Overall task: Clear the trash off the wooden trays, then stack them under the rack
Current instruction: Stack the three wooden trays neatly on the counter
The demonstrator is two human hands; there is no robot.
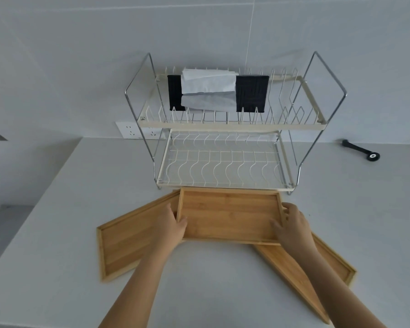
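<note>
Three wooden trays lie on the white counter in front of the two-tier wire rack (pixel 223 162). The middle tray (pixel 227 214) sits square to the rack, its far edge at the rack's front foot, overlapping the other two. My left hand (pixel 173 223) grips its left rim and my right hand (pixel 291 223) grips its right rim. A second tray (pixel 126 242) lies angled at the left. A third tray (pixel 327 261) lies angled at the right, partly hidden under my right forearm. No trash shows on any tray.
A black tissue holder with white tissues (pixel 208 88) rests on the rack's top tier. A black tool (pixel 362 150) lies on the counter at the right. A wall socket (pixel 137 133) is behind the rack's left side. The counter's left edge (pixel 33 209) runs diagonally.
</note>
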